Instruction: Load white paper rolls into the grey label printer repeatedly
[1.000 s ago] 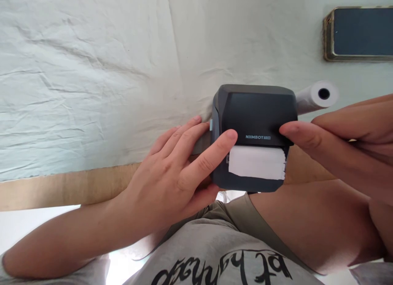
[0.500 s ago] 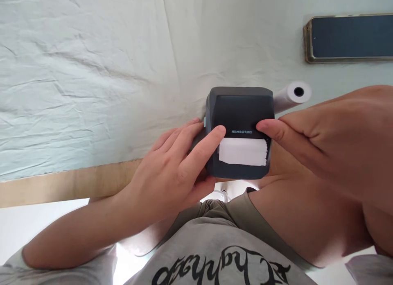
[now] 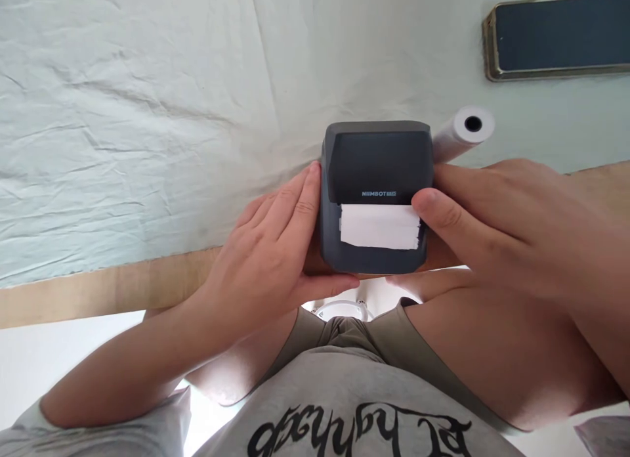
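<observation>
Flanking the black, boxy plastic printer (image 3: pixel 378 161), probably to steady it, we laid our left hand (image 3: pixel 270 247) along its left side, fingers pressed together, thumb spread; our right hand (image 3: pixel 512 227) set its thumb at the front right, its partly hidden fingers possibly gripping, we couldn't tell. The printer was by the pale cloth-covered surface's (image 3: pixel 147 148) wooden edge (image 3: pixel 123 283); a white paper roll (image 3: pixel 450 140) crowded its far right, leaving open room leftward.
</observation>
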A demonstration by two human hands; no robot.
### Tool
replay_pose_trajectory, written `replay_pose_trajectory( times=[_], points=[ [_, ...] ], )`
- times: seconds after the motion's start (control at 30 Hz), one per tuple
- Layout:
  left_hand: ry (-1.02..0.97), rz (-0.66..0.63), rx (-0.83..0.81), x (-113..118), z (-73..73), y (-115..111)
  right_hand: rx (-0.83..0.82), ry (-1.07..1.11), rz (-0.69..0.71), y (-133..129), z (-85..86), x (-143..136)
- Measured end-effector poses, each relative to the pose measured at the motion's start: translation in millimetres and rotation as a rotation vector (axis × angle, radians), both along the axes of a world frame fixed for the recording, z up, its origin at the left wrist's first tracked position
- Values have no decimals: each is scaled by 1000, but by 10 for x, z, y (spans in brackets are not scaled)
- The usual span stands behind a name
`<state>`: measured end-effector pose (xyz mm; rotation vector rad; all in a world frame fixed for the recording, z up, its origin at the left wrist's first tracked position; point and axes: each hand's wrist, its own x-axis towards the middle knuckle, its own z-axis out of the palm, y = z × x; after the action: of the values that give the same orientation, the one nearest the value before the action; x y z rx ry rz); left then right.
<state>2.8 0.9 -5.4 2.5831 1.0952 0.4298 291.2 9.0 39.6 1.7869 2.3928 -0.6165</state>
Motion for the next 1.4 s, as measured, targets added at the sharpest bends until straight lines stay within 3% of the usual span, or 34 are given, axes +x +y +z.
replay_pose_trajectory(
  times=[0.23, 0.3, 0.5, 0.63, 0.83, 1.0, 1.13, 1.23, 1.33, 1.4],
  points=[
    [-38, 62, 17, 48, 63, -9, -135, 0, -139, -15, -53, -45],
    [-27, 68, 16, 43, 63, -18, -144, 15, -126, -18, -61, -40],
    [-5, 44, 229, 40, 35, 1, -106, 110, -56, -23, -50, 62],
    [20, 25, 271, 67, 7, 20, -113, 46, -38, -19, -59, 85],
    [-39, 55, 80, 61, 4, 4, -91, -76, -69, -54, -65, -5],
    [-92, 86, -50, -23, 23, 7, 151, 131, -228, -111, -2, -8],
    [-61, 87, -52, -29, 26, 25, 368, 311, -178, -76, 23, -24],
    [-39, 76, -45, 2, 32, 40, 479, 333, -228, -24, 88, -99],
    [-50, 69, -30, 28, 31, 45, 495, 254, -378, 29, 197, -185],
    [-48, 63, -21, 34, 22, 41, 445, 213, -385, 67, 251, -229]
  ],
)
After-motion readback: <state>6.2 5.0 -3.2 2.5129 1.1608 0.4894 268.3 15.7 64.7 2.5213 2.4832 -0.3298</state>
